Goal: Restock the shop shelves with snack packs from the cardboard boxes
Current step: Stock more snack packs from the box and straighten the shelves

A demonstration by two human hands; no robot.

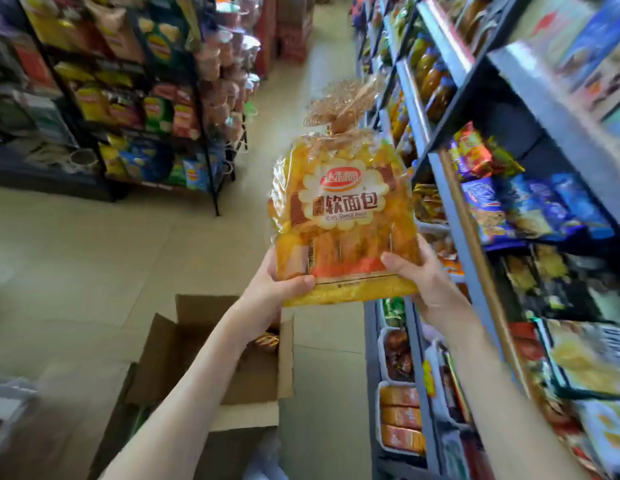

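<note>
A large clear plastic bag of soft bread rolls, yellow-orange with a cream scalloped label (pixel 343 216), is being held up in mid-air between both hands, above and ahead of the open brown cardboard box (pixel 184 358) on the floor

The left hand (pixel 270 289) is being kept clamped on the bag's lower left corner: thumb across the front, fingers hidden behind

The right hand (pixel 422 275) is being kept clamped on the lower right corner in the same way: thumb on the front film, fingers wrapped behind

The bag's long axis is being held upright: flat bottom seam down at the hands, gathered and tied frilled top pointing up and away from them

The blue-grey metal shelving (pixel 455 216) is being faced edge-on just to the right of the right hand, so that hand is judged the nearer one. The bag is judged to need swinging rightwards, away from the left hand

A tier of blue and purple snack packs (pixel 530 206) is being shown beyond the right hand. Which tier the bag belongs on cannot be told

Rows of rolls are being shown through the film, and the film is looking slack and crinkled, so it is judged soft and easily crushed

A black wire rack of crisp bags (pixel 156 109) is being left well apart, far off beyond the left hand
</note>
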